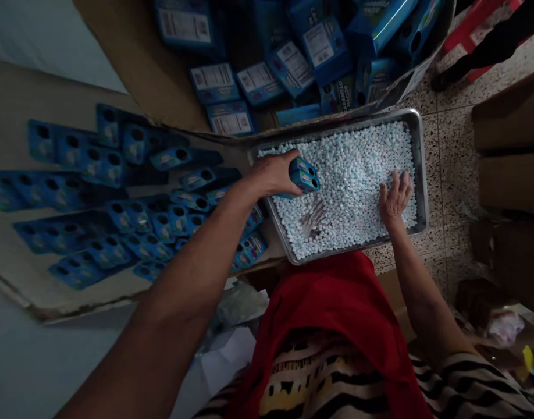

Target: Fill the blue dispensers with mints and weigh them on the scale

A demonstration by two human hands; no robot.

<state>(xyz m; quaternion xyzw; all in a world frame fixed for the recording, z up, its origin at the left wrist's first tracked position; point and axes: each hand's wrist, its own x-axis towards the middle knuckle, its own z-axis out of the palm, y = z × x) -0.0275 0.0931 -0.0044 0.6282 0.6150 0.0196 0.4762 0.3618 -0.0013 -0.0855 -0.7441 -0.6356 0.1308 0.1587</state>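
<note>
Barcode labels (231,123) — too small to read, left hand (276,174) clamped on blue packaging (304,174), right hand (394,203) finger-spread, pellets (345,174)

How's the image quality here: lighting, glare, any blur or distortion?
Head view: dim overall, deepest shadow inside the cardboard carton; head view: a bright glare streak on one blue box in it, and the white pellets show palest; head view: both the left hand and right hand are readable, though small box print is too soft to read fully.
</note>
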